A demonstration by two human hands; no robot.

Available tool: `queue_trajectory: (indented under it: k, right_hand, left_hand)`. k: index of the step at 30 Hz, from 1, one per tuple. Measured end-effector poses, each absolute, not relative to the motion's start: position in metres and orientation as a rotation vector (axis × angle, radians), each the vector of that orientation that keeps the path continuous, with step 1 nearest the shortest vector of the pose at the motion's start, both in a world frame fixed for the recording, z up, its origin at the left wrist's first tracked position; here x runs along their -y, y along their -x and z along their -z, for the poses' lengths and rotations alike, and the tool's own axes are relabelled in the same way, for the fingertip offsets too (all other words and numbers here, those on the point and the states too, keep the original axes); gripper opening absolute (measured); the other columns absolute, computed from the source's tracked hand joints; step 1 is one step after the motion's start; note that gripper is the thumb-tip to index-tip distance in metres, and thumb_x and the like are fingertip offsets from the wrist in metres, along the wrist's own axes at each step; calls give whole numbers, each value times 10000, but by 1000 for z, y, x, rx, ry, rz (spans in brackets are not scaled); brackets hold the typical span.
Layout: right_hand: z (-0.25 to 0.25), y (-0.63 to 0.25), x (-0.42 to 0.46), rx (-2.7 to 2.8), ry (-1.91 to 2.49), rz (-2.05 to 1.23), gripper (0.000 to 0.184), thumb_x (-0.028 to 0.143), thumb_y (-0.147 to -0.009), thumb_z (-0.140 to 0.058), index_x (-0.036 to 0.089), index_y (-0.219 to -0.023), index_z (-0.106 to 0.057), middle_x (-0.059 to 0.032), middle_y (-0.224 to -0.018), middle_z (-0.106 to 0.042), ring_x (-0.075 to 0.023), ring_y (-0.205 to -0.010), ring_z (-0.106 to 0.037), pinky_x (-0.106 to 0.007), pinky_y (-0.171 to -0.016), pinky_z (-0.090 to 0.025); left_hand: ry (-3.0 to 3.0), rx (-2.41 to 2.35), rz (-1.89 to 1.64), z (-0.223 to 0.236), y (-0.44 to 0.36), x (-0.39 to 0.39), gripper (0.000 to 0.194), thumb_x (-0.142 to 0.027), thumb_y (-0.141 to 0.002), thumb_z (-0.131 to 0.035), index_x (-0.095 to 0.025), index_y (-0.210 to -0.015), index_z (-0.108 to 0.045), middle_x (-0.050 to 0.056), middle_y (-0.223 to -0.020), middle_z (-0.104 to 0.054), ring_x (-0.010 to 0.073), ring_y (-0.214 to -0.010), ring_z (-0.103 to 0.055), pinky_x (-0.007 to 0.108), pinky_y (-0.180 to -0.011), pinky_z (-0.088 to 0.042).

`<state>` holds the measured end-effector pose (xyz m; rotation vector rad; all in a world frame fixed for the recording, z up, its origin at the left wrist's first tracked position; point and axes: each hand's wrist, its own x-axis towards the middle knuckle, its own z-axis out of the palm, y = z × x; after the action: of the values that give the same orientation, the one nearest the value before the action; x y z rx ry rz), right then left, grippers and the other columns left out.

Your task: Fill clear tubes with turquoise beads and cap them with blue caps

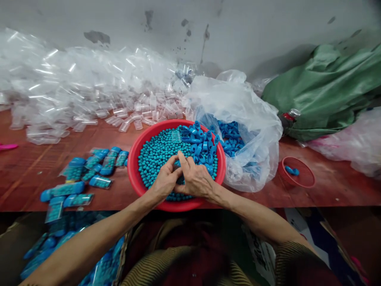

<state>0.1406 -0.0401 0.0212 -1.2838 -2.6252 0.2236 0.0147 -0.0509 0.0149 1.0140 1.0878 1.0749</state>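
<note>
My left hand (166, 176) and my right hand (195, 176) meet over a red basin (133, 167), fingers bent and closed together. Whatever they hold between them is mostly hidden by the fingers. Small blue-green beads (154, 155) fill much of the basin. On the beads at its right side lies a heap of blue plastic caps (205, 145). A small clear plastic container (176, 137) rests on the beads just beyond my fingertips.
Bead-filled containers with blue caps (108, 161) lie left of the basin, more in a box below. Clear empty containers (125, 115) are piled behind. At right are a plastic bag (253, 131) of blue caps, a small red basket (303, 174) and a green sack (321, 87).
</note>
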Motion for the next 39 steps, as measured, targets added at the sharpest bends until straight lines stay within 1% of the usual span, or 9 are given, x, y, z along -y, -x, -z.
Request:
queue_trajectory:
  k: [5, 10, 13, 16, 21, 27, 31, 35, 39]
  right_hand:
    - [-17, -140, 38, 2548, 1330, -464, 889, 453, -761, -591, 117, -1468, -169, -202, -1135, -524, -269, -832, -617, -349, -630, -521]
    - [-21, -158, 27, 2175, 1068, -1209, 970, 338, -772, -635, 276, -1481, 23, -149, -1365, -396, -163, -847, -596, -306, -703, -532]
    - [-24, -167, 26, 2061, 1008, -1416, 1007, 335, -751, -674, 280, -1480, 19, -150, -1435, -314, -151, -878, -588, -286, -702, -535]
    - [-21, -174, 26, 2152, 1021, -1271, 978, 357, -731, -702, 249, -1481, -84, -149, -1426, -332, -174, -936, -575, -341, -810, -522]
    - [-11, -184, 21, 2352, 1078, -947, 608, 300, -850, -568, 188, -1403, -342, -140, -1307, -492, -187, -937, -599, -388, -877, -491]
    - [-13, -186, 8, 2460, 1272, -680, 349, 242, -899, -470, 168, -1225, -569, -111, -1139, -648, -228, -1054, -603, -400, -923, -459]
    - [-22, -192, -8, 2263, 1343, -743, 309, 229, -876, -490, 161, -1147, -621, -90, -1075, -681, -217, -999, -630, -381, -902, -469]
    - [-28, -201, -17, 2141, 1341, -810, 299, 252, -884, -480, 145, -1123, -624, -69, -1014, -696, -198, -925, -645, -337, -835, -490]
    - [-27, -204, -10, 2224, 1435, -562, 311, 236, -882, -489, 148, -1156, -607, -92, -1095, -672, -224, -988, -625, -347, -860, -467]
  left_hand:
    - [-953, -1136, -1063, -15, -17, 50, 325, -307, -713, -681, -179, -984, -556, -55, -666, -513, 69, -582, -453, 182, -584, -399]
    - [-834, -933, -908, -20, -6, 49, 566, -415, -738, -660, -239, -1224, -430, -49, -676, -549, 76, -464, -484, 187, -431, -382]
    - [-798, -886, -901, -26, -1, 48, 657, -421, -734, -659, -242, -1289, -357, -14, -744, -589, 108, -499, -554, 203, -425, -415]
    - [-862, -1025, -959, -37, 14, 49, 615, -407, -741, -641, -235, -1269, -377, -17, -733, -581, 111, -510, -562, 216, -454, -445]
    - [-1306, -1612, -1094, -52, 84, 59, 453, -385, -755, -599, -247, -1176, -505, 0, -856, -620, 136, -705, -590, 258, -642, -511]
    - [-1898, -2364, -642, -43, 141, 64, 418, -347, -857, -443, -200, -1246, -490, 102, -1094, -626, 289, -1000, -577, 463, -882, -461]
    - [-2428, -2104, -500, -41, 116, 29, 405, -242, -896, -331, -112, -1226, -525, 153, -1164, -595, 296, -1082, -539, 436, -969, -413]
    - [-2787, -1660, -235, -27, 77, -29, 538, -46, -823, -327, -173, -1328, -460, 137, -1380, -454, 289, -1301, -369, 456, -1027, -364]
    - [-2811, -1484, -46, -3, 53, -71, 657, 10, -783, -311, -221, -1395, -373, 106, -1486, -321, 305, -1377, -249, 509, -1034, -336]
